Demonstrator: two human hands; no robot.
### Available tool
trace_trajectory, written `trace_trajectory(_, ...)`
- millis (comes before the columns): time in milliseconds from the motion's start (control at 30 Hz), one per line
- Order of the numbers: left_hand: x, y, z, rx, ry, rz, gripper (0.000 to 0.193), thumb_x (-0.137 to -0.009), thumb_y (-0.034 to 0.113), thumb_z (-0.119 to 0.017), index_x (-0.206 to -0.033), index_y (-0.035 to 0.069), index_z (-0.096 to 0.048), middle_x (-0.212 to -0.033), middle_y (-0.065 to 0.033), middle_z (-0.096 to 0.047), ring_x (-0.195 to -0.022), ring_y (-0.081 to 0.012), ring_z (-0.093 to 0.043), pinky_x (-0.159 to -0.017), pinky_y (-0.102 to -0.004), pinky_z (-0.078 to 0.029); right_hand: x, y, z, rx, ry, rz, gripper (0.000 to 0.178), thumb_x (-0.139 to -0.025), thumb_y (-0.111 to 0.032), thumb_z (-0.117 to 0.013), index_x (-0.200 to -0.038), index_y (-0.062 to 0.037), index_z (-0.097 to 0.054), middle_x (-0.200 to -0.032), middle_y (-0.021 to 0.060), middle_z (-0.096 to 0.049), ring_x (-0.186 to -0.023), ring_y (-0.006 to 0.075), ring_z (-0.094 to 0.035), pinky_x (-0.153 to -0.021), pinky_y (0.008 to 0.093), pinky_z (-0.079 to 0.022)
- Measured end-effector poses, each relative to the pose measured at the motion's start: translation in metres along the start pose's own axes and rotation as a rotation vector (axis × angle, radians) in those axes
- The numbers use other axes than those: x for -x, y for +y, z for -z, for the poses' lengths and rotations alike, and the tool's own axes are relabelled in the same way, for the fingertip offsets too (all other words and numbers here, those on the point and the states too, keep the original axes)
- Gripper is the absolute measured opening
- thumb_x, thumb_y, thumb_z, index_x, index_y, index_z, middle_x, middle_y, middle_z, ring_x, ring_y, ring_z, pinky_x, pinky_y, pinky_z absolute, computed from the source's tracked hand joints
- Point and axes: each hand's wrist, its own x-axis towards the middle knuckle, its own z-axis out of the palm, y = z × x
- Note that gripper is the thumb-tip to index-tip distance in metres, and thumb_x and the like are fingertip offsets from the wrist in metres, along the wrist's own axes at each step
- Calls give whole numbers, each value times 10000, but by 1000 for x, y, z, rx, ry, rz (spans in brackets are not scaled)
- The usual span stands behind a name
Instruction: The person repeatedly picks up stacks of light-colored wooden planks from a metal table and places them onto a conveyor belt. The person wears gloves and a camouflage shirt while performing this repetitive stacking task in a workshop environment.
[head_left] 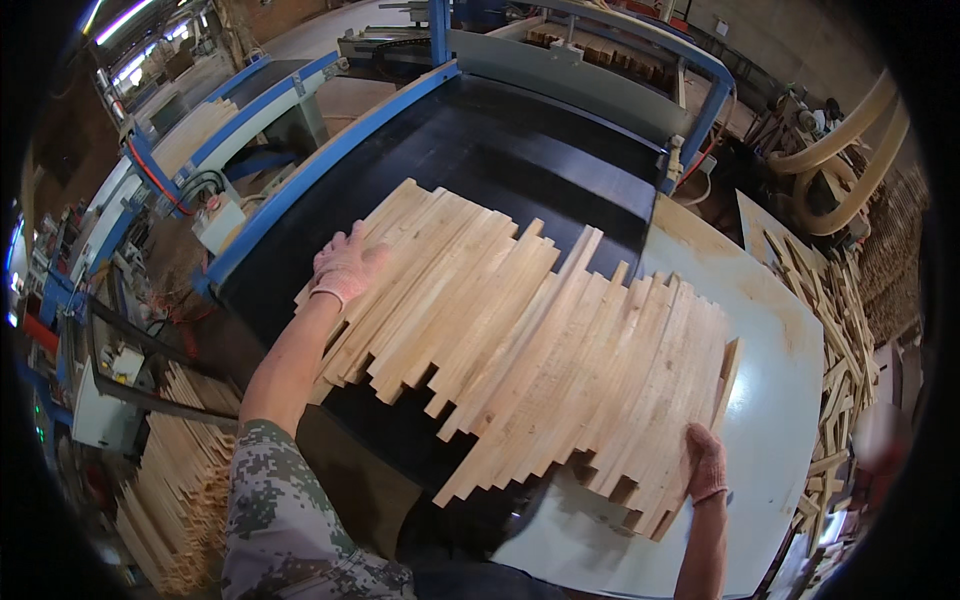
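Observation:
A wide row of pale wooden strips (540, 340) lies side by side in front of me, with uneven ends. It spans from a black conveyor belt (420, 150) onto a light grey tabletop (770, 400) at the right. My left hand (347, 265), in a pinkish knit glove, rests at the row's left edge with its fingers apart and laid against the outer strips. At the near right end, my gloved right hand (706, 463) is closed around the edge of the last strips. Its fingertips are partly hidden. One strip (729, 375) at the right leans slightly away from the others.
A blue rail (330, 165) borders the belt on the left. Stacked strips (185, 480) stand low at my left. Loose scrap pieces (835, 350) pile up beyond the tabletop's right edge, near a curved hose (850, 140). A blue frame (712, 105) stands at the far end.

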Motion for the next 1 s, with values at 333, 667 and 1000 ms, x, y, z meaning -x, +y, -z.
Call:
trace_trajectory(333,-147,-151,13,-286,28,116,927,-1065,696,-341,-1692,20,-248,-1771,-220,-206,-1633,-407,-187,-1324,-545,-106,-9,24,-259,17,-47,-37,494,-873,-105,-784,-1319,30,-622,-1125,119,-718,-962,222,-711,-875,390,-608)
trace_trajectory(667,-187,-198,-7,-240,73,111,951,-1053,730,-335,-1701,42,-236,-1787,-186,-170,-1653,-355,-134,-1321,-534,-118,-34,25,-278,424,37,-58,613,-995,-450,-705,-1338,43,-584,-1208,137,-722,-1074,218,-699,-970,394,-559)
trace_trajectory(1000,-155,-214,61,-317,217,123,874,-1067,645,-440,-1706,83,-239,-1780,-167,-213,-1642,-352,-182,-1318,-510,-168,-33,-3,-285,1314,179,-63,775,-1073,-655,-389,-1208,19,-747,-1147,286,-753,-1116,462,-714,-986,520,-556)
